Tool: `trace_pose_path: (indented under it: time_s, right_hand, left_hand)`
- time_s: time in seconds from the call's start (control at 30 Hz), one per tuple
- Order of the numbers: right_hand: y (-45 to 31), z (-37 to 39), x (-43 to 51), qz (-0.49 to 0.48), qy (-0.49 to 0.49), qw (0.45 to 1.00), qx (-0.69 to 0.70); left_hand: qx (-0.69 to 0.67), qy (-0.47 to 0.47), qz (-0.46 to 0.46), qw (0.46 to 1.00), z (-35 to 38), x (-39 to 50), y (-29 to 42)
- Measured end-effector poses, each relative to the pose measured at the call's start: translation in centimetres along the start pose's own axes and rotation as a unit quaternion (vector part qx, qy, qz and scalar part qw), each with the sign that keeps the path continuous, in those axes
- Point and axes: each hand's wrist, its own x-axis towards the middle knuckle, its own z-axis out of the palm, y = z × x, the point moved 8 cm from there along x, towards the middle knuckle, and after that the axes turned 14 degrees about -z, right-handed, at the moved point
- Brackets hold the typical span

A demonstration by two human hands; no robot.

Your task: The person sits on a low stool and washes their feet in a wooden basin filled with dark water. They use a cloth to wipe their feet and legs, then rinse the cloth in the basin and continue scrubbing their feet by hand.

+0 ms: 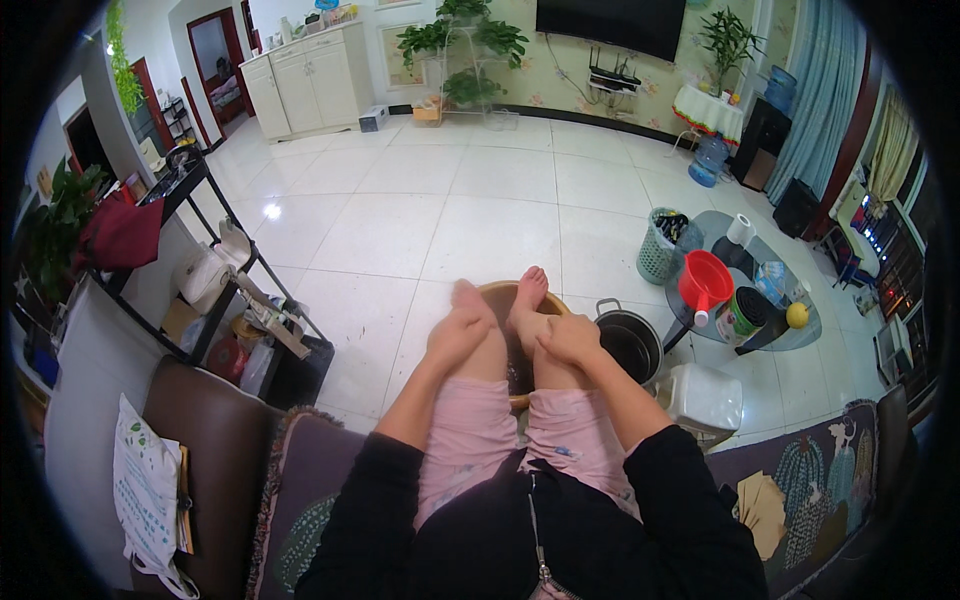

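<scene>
My left hand (pixel 459 337) lies on my left shin, its fingers curled over the top of the leg. My right hand (pixel 570 339) rests on my right shin in the same way, fingers bent around it. Both bare feet are raised at the far rim of a round tan basin (pixel 555 298), which stands between and beneath my legs with what looks like water in it. Pink trouser legs (pixel 472 420) are pushed up to about the knees. Just right of the basin is a dark metal pot (pixel 630 343) with a loop handle.
A glass table (pixel 802 330) at right holds a red plastic dipper (pixel 705 279), a paper roll (pixel 740 229) and a yellow fruit (pixel 797 315). Near it stand a green basket (pixel 654 255) and a white stool (pixel 705 396). A black shelf rack (pixel 289 281) is at left.
</scene>
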Motion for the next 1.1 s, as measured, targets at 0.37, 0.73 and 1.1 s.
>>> trace_pose_path:
  time_s: [0.37, 0.73, 1.1]
  right_hand:
    - [-0.1, -2.3, -1.9, 0.025, 0.034, 0.999, -0.005]
    - [-0.9, -3.0, -4.4, 0.028, 0.074, 0.996, 0.029]
    - [1.6, 4.5, 1.4, 0.014, -0.061, 0.995, 0.078]
  left_hand:
    - [0.099, -0.002, 0.036, 0.994, 1.8, -0.1, 1.1]
    - [0.112, 0.002, -0.013, 0.994, 3.9, -0.8, 1.8]
    - [0.110, -0.157, -0.080, 0.978, 9.9, 5.1, -3.5]
